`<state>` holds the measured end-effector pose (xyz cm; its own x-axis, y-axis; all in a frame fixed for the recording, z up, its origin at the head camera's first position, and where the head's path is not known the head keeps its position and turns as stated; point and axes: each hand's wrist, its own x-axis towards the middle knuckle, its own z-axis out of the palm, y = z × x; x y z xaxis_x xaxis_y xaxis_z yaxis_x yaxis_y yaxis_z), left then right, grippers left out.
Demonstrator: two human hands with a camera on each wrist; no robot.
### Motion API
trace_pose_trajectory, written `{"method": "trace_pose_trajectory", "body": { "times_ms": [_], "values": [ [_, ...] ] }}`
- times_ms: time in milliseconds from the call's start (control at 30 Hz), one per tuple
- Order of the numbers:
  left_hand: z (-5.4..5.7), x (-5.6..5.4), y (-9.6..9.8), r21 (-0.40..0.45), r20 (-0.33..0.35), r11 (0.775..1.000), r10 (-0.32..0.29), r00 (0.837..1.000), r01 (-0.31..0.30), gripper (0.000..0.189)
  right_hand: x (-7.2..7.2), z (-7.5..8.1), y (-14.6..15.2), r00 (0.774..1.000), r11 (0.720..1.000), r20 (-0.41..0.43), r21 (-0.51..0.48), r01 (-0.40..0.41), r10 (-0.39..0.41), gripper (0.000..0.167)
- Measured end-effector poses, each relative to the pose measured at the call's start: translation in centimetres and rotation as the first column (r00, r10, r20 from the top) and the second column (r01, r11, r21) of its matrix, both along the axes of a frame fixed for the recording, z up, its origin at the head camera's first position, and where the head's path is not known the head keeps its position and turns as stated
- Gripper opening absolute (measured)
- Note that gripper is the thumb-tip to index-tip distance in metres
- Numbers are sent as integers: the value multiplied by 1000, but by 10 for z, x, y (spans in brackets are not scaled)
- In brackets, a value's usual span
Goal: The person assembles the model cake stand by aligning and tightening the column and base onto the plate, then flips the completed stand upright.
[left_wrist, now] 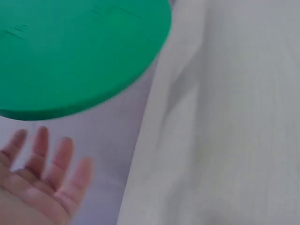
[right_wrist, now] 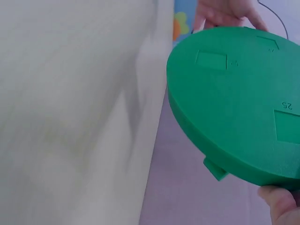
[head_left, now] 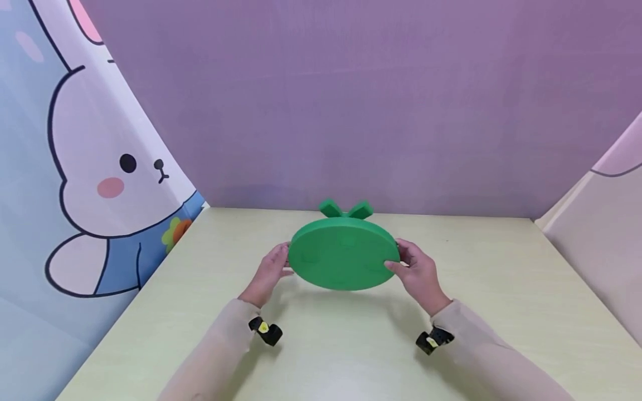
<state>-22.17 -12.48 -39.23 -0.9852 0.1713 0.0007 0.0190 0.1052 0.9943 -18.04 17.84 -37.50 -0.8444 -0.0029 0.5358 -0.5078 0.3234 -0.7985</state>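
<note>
A round green board (head_left: 343,256) with two leaf-like tabs on its far edge is held up above the table, its flat face tilted toward me. Shallow rectangular recesses and small raised numbers mark that face in the right wrist view. My right hand (head_left: 418,273) grips the right edge, thumb on the face and fingers behind. At the left edge is my left hand (head_left: 271,273), its fingers (left_wrist: 61,159) extended and loosely spread. A small gap shows between those fingertips and the board in the left wrist view.
The pale table (head_left: 321,345) lies under both arms and meets a purple backdrop (head_left: 351,100) behind. A cloth printed with a rabbit (head_left: 105,145) hangs along the left side, and another pale cloth (head_left: 602,245) along the right. Each wrist carries a small black camera (head_left: 271,332).
</note>
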Motion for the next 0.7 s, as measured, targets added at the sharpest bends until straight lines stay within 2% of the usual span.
{"method": "trace_pose_trajectory", "body": {
  "times_ms": [67,200,300,367,467,533,700],
  "values": [
    [-2,1,-1,33,-63,999,-17,998,19,48,1,1,0,995,999,97,-37,-10,14,43],
    [-4,5,-5,160,-128,980,-101,987,121,82,1,5,-1,969,993,245,-119,-14,43,46],
    [-6,8,-6,215,-160,958,-158,974,191,110,0,7,-3,951,983,304,-186,-4,61,48],
    [-6,9,-6,223,-167,954,-166,972,201,117,0,8,-3,941,973,328,-233,-3,81,48],
    [-6,10,-4,191,-181,961,-165,970,199,113,1,10,-4,930,961,353,-278,0,102,48],
    [-5,10,-3,140,-201,970,-167,965,197,110,2,10,-4,923,955,367,-296,1,113,48],
    [-4,11,-1,15,-271,978,-198,942,210,97,1,8,-3,911,947,394,-321,11,123,49]
  ]
}}
